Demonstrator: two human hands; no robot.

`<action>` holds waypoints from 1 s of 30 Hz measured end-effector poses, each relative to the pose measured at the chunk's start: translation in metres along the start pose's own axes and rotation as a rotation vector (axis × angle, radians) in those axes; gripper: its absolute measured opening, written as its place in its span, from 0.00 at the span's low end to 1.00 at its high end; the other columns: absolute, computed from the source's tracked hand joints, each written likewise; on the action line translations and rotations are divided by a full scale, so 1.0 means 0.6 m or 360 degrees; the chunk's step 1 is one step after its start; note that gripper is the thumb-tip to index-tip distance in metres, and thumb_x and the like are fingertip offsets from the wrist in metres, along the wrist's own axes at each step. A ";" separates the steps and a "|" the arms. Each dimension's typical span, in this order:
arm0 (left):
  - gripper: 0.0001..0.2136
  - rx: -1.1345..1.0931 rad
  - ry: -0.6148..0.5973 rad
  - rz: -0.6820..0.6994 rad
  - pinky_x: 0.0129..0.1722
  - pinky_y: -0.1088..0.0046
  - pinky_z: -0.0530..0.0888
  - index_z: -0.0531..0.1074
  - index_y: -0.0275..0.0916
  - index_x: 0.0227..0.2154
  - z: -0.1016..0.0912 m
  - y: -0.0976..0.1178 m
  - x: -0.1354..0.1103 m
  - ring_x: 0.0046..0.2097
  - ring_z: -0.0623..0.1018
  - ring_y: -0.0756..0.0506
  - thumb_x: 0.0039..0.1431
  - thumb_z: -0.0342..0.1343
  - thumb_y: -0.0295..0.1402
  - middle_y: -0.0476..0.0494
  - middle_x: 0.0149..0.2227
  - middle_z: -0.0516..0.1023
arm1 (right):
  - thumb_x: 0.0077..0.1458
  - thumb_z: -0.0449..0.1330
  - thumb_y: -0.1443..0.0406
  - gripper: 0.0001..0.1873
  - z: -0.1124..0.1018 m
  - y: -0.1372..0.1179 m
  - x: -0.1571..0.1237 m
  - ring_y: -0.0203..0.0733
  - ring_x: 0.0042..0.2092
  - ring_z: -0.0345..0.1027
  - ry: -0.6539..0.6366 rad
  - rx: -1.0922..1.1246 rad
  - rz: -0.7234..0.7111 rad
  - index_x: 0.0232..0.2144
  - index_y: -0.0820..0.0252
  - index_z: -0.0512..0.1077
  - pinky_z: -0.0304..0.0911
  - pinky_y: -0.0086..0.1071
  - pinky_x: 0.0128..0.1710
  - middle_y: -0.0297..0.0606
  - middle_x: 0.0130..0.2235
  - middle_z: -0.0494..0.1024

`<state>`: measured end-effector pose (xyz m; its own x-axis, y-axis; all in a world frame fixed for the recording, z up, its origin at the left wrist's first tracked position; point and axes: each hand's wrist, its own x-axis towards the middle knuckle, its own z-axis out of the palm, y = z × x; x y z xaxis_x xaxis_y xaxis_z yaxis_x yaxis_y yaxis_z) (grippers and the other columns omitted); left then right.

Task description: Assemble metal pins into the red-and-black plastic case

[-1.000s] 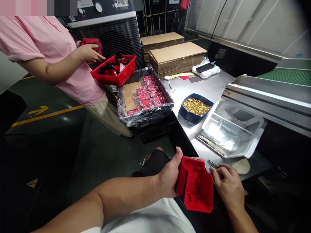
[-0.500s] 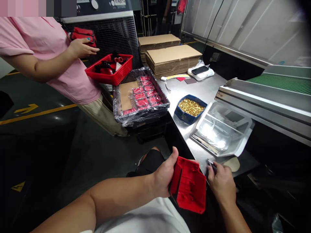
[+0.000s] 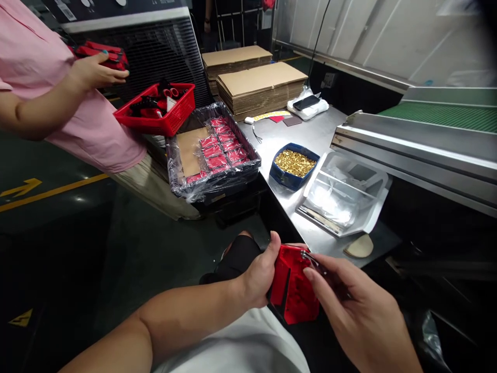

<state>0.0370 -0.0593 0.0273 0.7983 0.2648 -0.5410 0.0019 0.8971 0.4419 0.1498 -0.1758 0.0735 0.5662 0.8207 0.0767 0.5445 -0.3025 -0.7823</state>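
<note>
The right hand [image 3: 349,305] has come off the counter [image 3: 310,140] edge and now pinches a small metal piece [image 3: 310,257] over the red plastic housing [image 3: 293,285], which the left hand [image 3: 260,272] fingers clench below the blue tray of brass parts [image 3: 293,166].

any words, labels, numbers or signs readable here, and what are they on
No text reads clearly.
Machine panel: a label and dial markings, too small and blurred to read.
Floor: a yellow arrow, no words.
Floor: a yellow triangle sign, symbol too blurred to tell.
Red plastic part in the left hand: no lettering visible.
</note>
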 end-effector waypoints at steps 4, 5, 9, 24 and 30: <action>0.37 0.0078 0.0051 -0.0024 0.56 0.57 0.73 0.72 0.35 0.55 0.001 0.001 -0.003 0.47 0.82 0.38 0.65 0.32 0.59 0.32 0.44 0.82 | 0.60 0.58 0.56 0.10 0.014 -0.004 0.003 0.36 0.34 0.76 -0.0036 -0.0181 -0.0195 0.42 0.47 0.75 0.74 0.28 0.33 0.31 0.36 0.82; 0.37 0.0089 0.0060 -0.0030 0.56 0.58 0.73 0.72 0.35 0.55 0.002 0.001 -0.004 0.47 0.82 0.38 0.65 0.32 0.59 0.32 0.44 0.82 | 0.61 0.58 0.56 0.09 0.017 -0.005 0.004 0.36 0.34 0.76 -0.0033 -0.0228 -0.0228 0.42 0.47 0.74 0.74 0.27 0.32 0.31 0.36 0.81; 0.37 0.0109 0.0071 -0.0063 0.55 0.60 0.74 0.72 0.35 0.55 0.003 0.000 -0.005 0.46 0.82 0.40 0.66 0.31 0.59 0.33 0.44 0.82 | 0.62 0.56 0.56 0.09 0.023 -0.012 0.003 0.36 0.31 0.74 -0.0037 -0.0361 -0.0300 0.41 0.49 0.74 0.72 0.29 0.30 0.31 0.34 0.80; 0.43 0.0420 0.0099 -0.0024 0.45 0.66 0.74 0.74 0.34 0.52 -0.001 -0.008 -0.005 0.41 0.81 0.41 0.52 0.47 0.69 0.35 0.40 0.82 | 0.63 0.55 0.60 0.07 0.011 0.002 0.003 0.32 0.30 0.72 -0.0155 -0.0351 -0.0428 0.41 0.49 0.73 0.70 0.26 0.29 0.30 0.32 0.77; 0.46 0.0417 0.0148 -0.0034 0.53 0.59 0.73 0.75 0.35 0.51 0.000 -0.014 0.000 0.47 0.80 0.36 0.45 0.49 0.73 0.34 0.44 0.82 | 0.61 0.58 0.59 0.07 0.018 0.014 -0.008 0.34 0.29 0.74 -0.0046 -0.0137 -0.0322 0.39 0.49 0.74 0.72 0.25 0.29 0.30 0.32 0.79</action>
<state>0.0369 -0.0669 0.0238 0.7376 0.2890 -0.6103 0.1836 0.7839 0.5931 0.1454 -0.1770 0.0599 0.4226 0.8821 0.2081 0.6967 -0.1694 -0.6971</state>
